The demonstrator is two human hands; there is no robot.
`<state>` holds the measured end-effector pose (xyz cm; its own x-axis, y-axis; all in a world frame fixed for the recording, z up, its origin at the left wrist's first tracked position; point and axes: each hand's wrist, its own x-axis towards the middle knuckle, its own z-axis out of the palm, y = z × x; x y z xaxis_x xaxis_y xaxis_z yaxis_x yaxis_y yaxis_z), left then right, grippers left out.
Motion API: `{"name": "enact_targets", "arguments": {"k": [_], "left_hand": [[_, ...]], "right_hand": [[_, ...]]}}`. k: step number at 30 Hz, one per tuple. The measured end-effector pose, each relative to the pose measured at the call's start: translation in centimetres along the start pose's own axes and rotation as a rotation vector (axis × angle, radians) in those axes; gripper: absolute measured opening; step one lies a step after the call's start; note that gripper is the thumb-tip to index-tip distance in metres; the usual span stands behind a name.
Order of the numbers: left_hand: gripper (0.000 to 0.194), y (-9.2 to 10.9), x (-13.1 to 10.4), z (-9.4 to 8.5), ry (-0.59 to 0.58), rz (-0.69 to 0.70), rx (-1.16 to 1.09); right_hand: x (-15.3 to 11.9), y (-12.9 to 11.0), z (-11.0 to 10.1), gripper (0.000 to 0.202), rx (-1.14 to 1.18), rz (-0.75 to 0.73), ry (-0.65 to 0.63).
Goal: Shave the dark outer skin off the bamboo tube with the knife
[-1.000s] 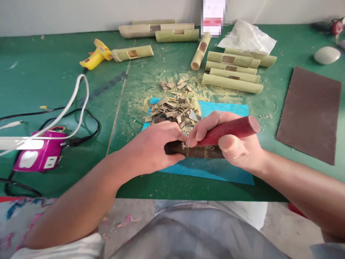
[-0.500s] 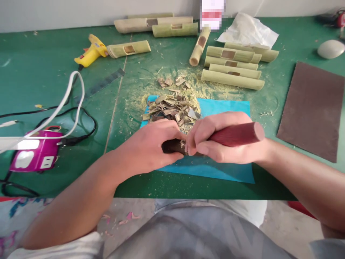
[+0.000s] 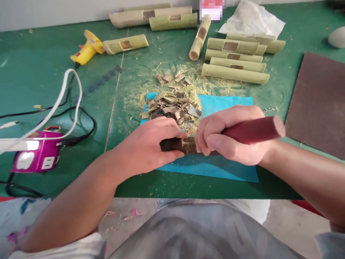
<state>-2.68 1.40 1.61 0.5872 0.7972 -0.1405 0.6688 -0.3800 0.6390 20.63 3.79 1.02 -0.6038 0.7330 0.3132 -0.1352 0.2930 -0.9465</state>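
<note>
My left hand [image 3: 151,145] is closed around the left part of a dark brown bamboo tube [image 3: 191,146], thumb on the near side and fingers on the far side. Light shavings cling to the tube's top. Further right, my right hand [image 3: 231,138] grips a tool by its thick dark red handle [image 3: 254,130], whose butt points right. The working end of that tool is hidden under my fingers, which rest at the tube. Beneath both hands lies a blue sheet [image 3: 226,104], and beyond them is a heap of bamboo chips [image 3: 172,106].
Cut green bamboo tubes [image 3: 235,73] with square openings lie at the back right, others [image 3: 174,22] along the wall. A yellow glue gun [image 3: 87,48], cables and a purple power adapter [image 3: 37,151] are on the left. A brown sheet [image 3: 318,104] lies right.
My right hand and the red-handled tool have shifted right along the tube, baring more of its surface. My left hand keeps its grip. The view has shifted slightly.
</note>
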Motion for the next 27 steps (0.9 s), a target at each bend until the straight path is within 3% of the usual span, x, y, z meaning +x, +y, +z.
{"name": "enact_targets", "arguments": {"k": [7, 15, 22, 27], "left_hand": [[0.010, 0.0, 0.0, 0.7, 0.018, 0.063, 0.050], [0.021, -0.4, 0.0, 1.0, 0.032, 0.055, 0.036], [0.019, -0.3, 0.1, 0.9, 0.028, 0.072, 0.049], [0.009, -0.1, 0.1, 0.9, 0.012, 0.058, 0.049]], "right_hand": [[-0.7, -0.7, 0.5, 0.027, -0.114, -0.024, 0.062], [-0.8, -0.4, 0.2, 0.025, -0.109, 0.071, 0.140], [-1.2, -0.2, 0.5, 0.036, 0.106, 0.078, 0.211], [-1.0, -0.2, 1.0, 0.032, 0.311, -0.083, 0.205]]}}
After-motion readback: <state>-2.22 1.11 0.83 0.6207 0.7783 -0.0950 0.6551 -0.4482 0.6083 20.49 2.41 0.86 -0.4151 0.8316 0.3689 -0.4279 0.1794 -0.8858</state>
